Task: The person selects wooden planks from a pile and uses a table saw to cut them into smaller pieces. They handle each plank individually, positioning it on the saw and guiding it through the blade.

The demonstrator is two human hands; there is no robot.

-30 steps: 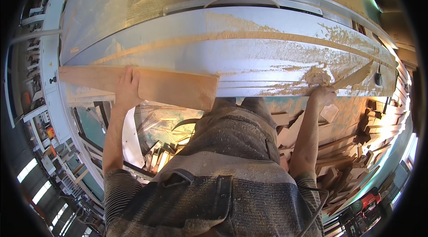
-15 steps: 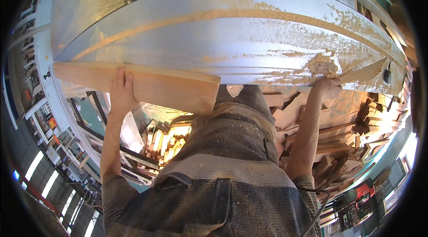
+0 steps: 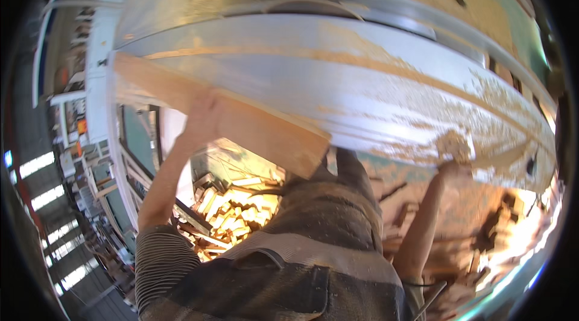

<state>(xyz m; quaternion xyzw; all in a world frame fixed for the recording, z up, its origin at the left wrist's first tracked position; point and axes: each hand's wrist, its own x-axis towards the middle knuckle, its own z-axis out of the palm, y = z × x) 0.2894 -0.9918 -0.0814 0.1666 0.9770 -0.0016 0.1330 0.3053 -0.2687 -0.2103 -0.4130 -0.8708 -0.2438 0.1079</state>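
Note:
A thick, pale wooden board (image 3: pixel 265 131) lies along the near left edge of a metal machine table (image 3: pixel 259 34), its broad face toward me. My left hand (image 3: pixel 204 116) is closed on the board, with the fingers reaching up to its upper edge; motion blurs them. Farther right, my right hand (image 3: pixel 455 170) is at the table's near edge, just below a small heap of sawdust (image 3: pixel 453 145). Its fingers are smeared, and whether it holds anything is unclear. A tan wedge-shaped patch (image 3: pixel 506 155) lies beside it, too blurred to identify.
Sawdust lines a long groove (image 3: pixel 289 52) across the table. Wood offcuts (image 3: pixel 241 212) are heaped below on the left, and more timber pieces (image 3: pixel 500 221) lie at the lower right. A white frame (image 3: pixel 105 37) stands on the far left.
The whole view has turned, so the table now slopes down to the right and sits lower. Both hands keep about the same places against the board and the table edge.

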